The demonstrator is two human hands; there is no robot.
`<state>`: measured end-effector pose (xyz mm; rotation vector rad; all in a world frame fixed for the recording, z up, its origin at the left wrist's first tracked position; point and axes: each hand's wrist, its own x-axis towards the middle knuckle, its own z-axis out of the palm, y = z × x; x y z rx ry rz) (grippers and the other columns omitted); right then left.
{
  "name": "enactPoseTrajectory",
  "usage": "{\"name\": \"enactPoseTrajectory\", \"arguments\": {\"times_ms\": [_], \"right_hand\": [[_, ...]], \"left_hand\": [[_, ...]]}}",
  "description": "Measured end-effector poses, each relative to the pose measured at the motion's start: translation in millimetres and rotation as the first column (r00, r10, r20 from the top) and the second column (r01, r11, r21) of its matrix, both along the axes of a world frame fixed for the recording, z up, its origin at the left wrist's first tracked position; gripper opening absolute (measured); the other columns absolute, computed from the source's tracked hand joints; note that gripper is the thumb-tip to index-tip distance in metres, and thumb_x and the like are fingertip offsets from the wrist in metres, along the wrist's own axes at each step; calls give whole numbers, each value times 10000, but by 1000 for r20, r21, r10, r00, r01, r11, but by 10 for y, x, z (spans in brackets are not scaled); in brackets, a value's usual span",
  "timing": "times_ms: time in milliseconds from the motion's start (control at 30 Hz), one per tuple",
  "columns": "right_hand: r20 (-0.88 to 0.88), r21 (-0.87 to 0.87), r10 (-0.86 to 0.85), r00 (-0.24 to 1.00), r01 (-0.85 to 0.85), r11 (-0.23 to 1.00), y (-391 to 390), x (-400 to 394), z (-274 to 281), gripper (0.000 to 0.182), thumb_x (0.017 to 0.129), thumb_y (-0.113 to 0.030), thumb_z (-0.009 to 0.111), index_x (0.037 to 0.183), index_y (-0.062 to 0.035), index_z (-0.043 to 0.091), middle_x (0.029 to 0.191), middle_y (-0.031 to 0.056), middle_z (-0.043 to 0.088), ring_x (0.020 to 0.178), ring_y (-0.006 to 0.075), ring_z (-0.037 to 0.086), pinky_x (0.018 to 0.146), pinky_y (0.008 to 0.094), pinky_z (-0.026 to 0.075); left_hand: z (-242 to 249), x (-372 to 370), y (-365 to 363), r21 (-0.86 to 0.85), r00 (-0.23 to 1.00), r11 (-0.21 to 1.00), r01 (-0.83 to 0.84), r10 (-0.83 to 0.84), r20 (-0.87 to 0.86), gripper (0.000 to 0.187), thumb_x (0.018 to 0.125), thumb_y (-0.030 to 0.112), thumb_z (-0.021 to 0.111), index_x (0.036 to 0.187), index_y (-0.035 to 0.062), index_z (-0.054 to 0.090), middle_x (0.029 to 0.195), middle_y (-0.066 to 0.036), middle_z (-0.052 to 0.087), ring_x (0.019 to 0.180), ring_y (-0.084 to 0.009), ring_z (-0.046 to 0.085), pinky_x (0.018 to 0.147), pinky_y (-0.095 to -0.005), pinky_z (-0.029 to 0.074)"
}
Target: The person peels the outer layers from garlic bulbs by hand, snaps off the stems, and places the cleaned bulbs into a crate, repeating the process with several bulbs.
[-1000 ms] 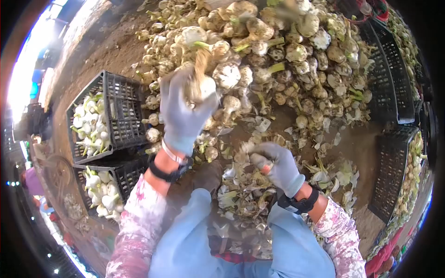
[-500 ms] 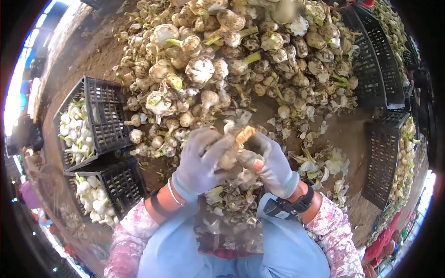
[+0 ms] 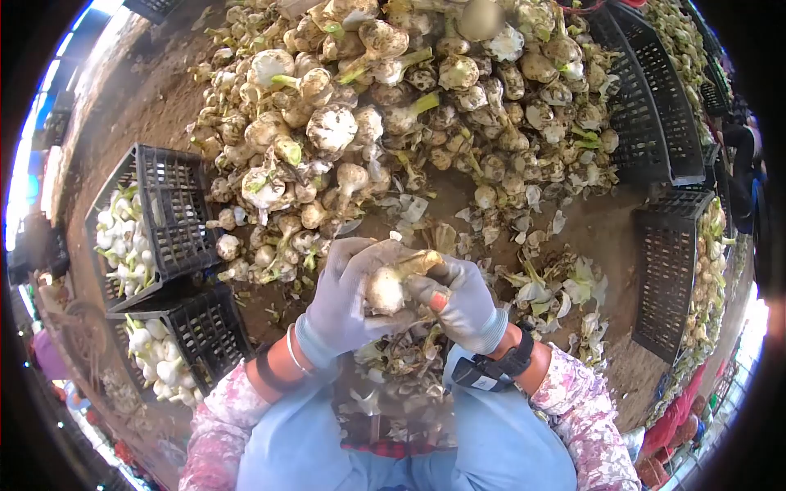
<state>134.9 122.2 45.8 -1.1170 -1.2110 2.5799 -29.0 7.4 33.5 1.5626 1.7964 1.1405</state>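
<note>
A garlic bulb [image 3: 385,291] with a yellowish stem sits between my gloved hands, above my knees. My left hand [image 3: 348,295] is wrapped round the bulb from the left. On the right, my right hand [image 3: 463,301] is closed on the bulb's stem, its thumb pressed near the neck. Beyond both hands lies a big heap of soil-stained garlic [image 3: 332,128], some bulbs with green stems. Loose peeled skins [image 3: 401,348] lie on the ground between my knees.
Black crates of cleaner white garlic stand at the left, one upper [image 3: 176,213] and one lower [image 3: 214,327]. At the right are more black crates [image 3: 667,274], with garlic behind them. Leaf scraps [image 3: 581,282] lie on the soil right of my hands.
The bulb, blurred before, now shows plainly in my left hand. Both hands have shifted slightly left and down in view. The heap and right crates also appear further left.
</note>
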Motion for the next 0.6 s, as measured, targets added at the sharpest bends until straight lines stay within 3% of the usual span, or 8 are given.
{"name": "enactPoseTrajectory", "arguments": {"times_ms": [100,200,300,367,400,500,567,600], "right_hand": [[-154,438,42,987,30,898,-48,31,-225,286,857,-47,697,1141,-48,661,1023,39,676,897,135,640,782,279,514],[-69,876,158,985,-16,483,104,36,-207,380,749,-29,737,1121,-74,673,1012,95,660,909,255,658,780,317,520],[-101,863,164,981,4,506,70,18,-100,438,686,-29,745,1116,-87,678,1020,129,652,926,332,641,781,346,524],[-82,875,151,985,-1,484,48,27,-122,398,722,-25,724,1114,-74,677,1020,124,655,927,315,646,790,344,519],[-74,881,145,987,-3,474,31,27,-146,378,740,-23,714,1113,-68,676,1020,122,657,928,306,648,795,343,516],[-31,577,-47,998,56,815,-94,58,-291,317,781,-22,683,1097,-40,670,1022,127,660,916,284,652,813,336,509],[-36,607,-103,994,104,788,-150,59,-304,234,815,-26,658,1048,-9,660,991,137,663,901,267,650,814,337,503],[7,651,-81,997,56,757,-174,64,-289,222,817,-28,658,1039,-6,658,982,140,663,899,269,649,811,339,504]], "left_hand": [[62,-15,-2,-43,992,999,27,-21,125,753,659,264,861,1290,31,521,1182,-164,548,1069,-288,546,931,-403,458],[104,-31,-50,-147,891,986,76,-1,455,725,709,207,798,1333,27,474,1241,-170,554,1118,-278,558,968,-402,466],[108,-1,-71,-260,300,953,156,205,932,723,751,173,730,1384,26,414,1287,-163,547,1147,-274,577,986,-391,487],[129,-20,-40,-248,-321,944,219,309,895,730,769,159,693,1412,28,375,1302,-150,543,1156,-271,590,984,-383,505],[56,22,-58,-174,-452,969,178,237,860,741,799,215,693,1430,32,351,1288,-137,550,1134,-250,604,936,-377,538],[-154,99,-63,-244,-214,969,33,246,945,746,813,267,708,1428,39,352,1253,-111,556,1095,-225,606,912,-366,542],[-61,188,-46,-308,500,946,-95,314,807,766,815,316,727,1417,31,349,1195,-86,555,1024,-176,599,855,-308,535],[-114,270,-67,-284,637,946,-154,315,704,771,808,308,735,1414,30,348,1185,-80,555,1016,-165,595,841,-297,532]]}}
